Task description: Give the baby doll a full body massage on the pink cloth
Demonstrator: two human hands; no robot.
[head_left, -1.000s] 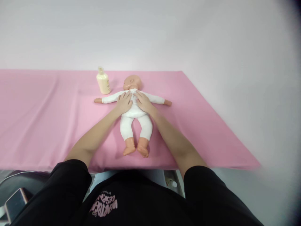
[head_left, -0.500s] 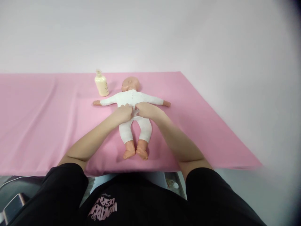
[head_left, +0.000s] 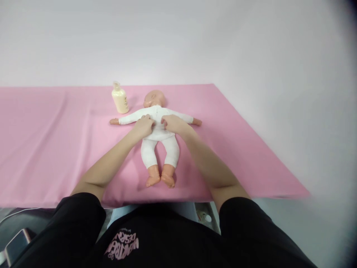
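While both hands rest on doll [head_left: 157, 137] chest, left hand [head_left: 143, 126] and right hand [head_left: 172, 124] lie palm down, fingers curled, grasping nothing I can tell. Doll on its back, white suit, middle of pink table [head_left: 50, 149], head toward far edge, feet near front edge. Cream bottle [head_left: 120, 98] upright near far edge, just beside doll arm; label too small to read. Shirt print [head_left: 121, 243] upside down, only partly legible. Wide free cloth to left and right.
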